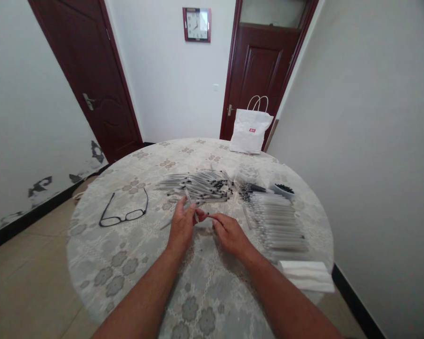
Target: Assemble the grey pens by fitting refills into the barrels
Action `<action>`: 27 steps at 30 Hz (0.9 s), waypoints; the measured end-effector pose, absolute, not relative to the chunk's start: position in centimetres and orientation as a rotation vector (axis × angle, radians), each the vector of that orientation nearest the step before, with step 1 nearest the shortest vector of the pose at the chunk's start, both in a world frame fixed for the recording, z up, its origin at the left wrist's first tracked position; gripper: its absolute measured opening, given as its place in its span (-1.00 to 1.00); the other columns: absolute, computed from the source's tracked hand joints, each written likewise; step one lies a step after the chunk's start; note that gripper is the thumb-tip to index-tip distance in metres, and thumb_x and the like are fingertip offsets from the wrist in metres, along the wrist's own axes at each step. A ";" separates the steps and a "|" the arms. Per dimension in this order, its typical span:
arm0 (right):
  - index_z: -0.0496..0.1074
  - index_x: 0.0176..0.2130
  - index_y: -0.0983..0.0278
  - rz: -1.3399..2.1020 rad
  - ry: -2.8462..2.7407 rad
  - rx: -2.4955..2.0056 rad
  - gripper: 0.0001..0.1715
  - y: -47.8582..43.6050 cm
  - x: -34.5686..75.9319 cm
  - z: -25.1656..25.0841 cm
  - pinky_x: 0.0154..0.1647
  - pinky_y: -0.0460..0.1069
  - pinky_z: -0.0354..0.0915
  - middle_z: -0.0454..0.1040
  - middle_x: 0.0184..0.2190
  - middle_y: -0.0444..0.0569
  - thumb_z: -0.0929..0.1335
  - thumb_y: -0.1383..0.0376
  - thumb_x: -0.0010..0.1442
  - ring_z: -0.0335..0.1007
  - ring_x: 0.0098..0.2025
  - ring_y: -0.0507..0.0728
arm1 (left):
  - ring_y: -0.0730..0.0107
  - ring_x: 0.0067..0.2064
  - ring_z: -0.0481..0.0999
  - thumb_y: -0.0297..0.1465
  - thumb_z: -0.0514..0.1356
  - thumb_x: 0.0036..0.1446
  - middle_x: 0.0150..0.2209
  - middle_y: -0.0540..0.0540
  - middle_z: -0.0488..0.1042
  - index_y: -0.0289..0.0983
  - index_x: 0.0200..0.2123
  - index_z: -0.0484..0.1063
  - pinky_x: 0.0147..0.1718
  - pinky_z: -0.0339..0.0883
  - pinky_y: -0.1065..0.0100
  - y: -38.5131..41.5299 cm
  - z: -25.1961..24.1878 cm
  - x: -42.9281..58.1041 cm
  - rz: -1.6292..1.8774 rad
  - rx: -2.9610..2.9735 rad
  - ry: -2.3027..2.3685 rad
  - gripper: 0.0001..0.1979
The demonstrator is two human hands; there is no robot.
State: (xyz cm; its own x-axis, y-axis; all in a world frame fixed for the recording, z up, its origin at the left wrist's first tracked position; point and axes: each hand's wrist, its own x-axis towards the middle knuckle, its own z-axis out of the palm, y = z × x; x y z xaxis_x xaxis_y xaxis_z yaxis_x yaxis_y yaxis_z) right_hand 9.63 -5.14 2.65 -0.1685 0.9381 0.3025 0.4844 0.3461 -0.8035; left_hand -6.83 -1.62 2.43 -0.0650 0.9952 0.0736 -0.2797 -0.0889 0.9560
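Note:
My left hand (184, 217) is closed around a slim whitish pen barrel (188, 194), which slants up between thumb and fingers. Close beside it, my right hand (229, 230) pinches a small dark piece (208, 214), too small to name surely. Beyond my hands lies a loose heap of pale pens with dark ends (201, 183). To the right, many clear pen barrels (279, 221) lie side by side in a stack. Black pen parts (252, 189) rest at its far left corner. A small bowl (283, 190) behind the stack holds little black parts.
A round table with a patterned cloth (127, 268) carries everything. Folded eyeglasses arms-up (123, 217) lie at the left. Crumpled clear plastic (247, 174) sits behind the black parts. A white paper bag (251, 132) stands at the far edge, and white folded paper (306, 275) at the near right.

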 end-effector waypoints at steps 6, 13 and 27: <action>0.57 -0.24 0.22 0.569 -1.989 -1.529 -0.86 -6.1 13.6 6.6 -0.34 -0.05 0.15 0.58 -0.44 -0.06 0.38 0.35 0.21 0.42 -0.40 0.11 | 0.48 -0.52 0.42 -0.13 0.28 0.15 -0.51 0.12 0.42 -0.19 0.20 0.34 -0.32 0.58 0.23 -1.6 2.8 -7.2 1.404 1.054 0.988 -0.42; 0.62 -0.33 0.25 0.275 -2.016 -1.690 -0.83 -1.7 20.2 10.7 -0.25 -0.03 0.23 0.62 -0.35 0.02 0.38 0.31 0.17 0.47 -0.31 0.15 | 0.36 -0.45 0.50 -0.20 0.28 0.09 -0.49 -0.01 0.47 -0.29 -0.12 0.48 -0.35 0.56 0.20 -1.9 2.8 -6.9 1.265 0.844 0.706 -0.65; 0.57 -0.14 0.27 0.474 -1.650 -1.484 -0.60 -1.7 15.1 5.2 -0.31 -0.02 0.30 0.62 -0.29 -0.01 0.22 0.14 0.36 0.44 -0.45 0.09 | 0.50 -0.52 0.38 -0.10 0.36 0.12 -0.49 0.10 0.37 -0.25 -0.10 0.43 -0.43 0.50 0.34 -1.9 3.2 -6.8 1.321 0.754 0.615 -0.58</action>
